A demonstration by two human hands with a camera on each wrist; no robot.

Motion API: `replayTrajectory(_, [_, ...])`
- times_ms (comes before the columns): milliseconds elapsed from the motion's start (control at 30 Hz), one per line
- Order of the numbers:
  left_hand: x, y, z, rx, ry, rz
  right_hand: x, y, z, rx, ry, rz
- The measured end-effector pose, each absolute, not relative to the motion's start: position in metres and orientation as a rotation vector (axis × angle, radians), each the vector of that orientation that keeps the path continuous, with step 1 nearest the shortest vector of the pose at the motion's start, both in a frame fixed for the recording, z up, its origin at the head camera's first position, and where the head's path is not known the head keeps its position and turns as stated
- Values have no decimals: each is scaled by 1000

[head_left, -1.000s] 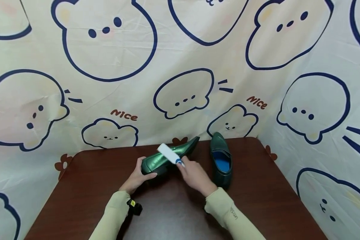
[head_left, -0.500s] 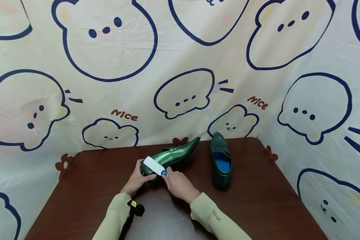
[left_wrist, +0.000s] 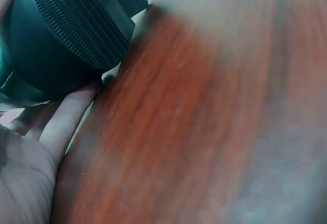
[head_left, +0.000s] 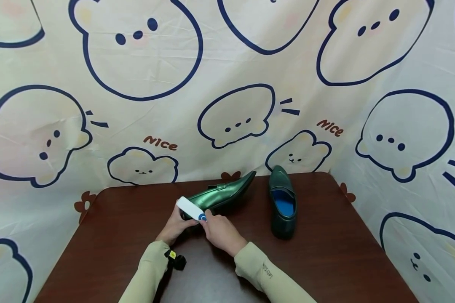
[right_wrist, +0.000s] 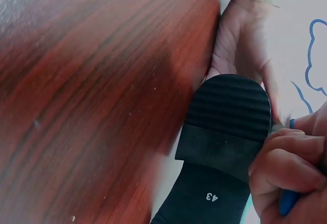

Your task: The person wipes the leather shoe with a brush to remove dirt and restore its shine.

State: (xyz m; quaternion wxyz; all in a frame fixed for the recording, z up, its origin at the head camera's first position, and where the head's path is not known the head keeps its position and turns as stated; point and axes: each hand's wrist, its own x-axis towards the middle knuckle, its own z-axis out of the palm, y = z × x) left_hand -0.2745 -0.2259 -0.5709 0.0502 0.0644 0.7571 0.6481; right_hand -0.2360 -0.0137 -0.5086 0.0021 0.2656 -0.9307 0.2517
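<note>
A shiny green loafer (head_left: 221, 195) lies tipped on its side at the back middle of the table. My left hand (head_left: 173, 225) grips its heel end, thumb on the near side. In the left wrist view the ridged black heel (left_wrist: 82, 25) rests against the fingers. My right hand (head_left: 223, 232) pinches a white oblong tool (head_left: 189, 208) with blue at its held end, laid across the shoe's upper near the heel. The tool's underside is hidden. The right wrist view shows the black sole (right_wrist: 219, 117), marked 43, facing that camera, with the curled right fingers (right_wrist: 286, 168) beside it.
A matching green loafer (head_left: 279, 180) with a blue insole stands upright to the right. The dark brown table (head_left: 326, 261) meets a cartoon-printed cloth (head_left: 235, 67) behind and at the sides. A small black device (head_left: 179, 261) is strapped at the left wrist.
My right hand has moved the white tool left along the shoe, from its middle to the heel end. The left hand keeps its grip, and the other loafer has stayed put.
</note>
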Motion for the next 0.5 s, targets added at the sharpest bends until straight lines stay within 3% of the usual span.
replayTrajectory(200, [-276, -225, -571, 155, 2334, 1967, -238, -9, -507, 795, -2904, 745])
replayTrajectory(500, [-278, -223, -569, 112, 2242, 1981, -256, 35, -513, 513, -2850, 713])
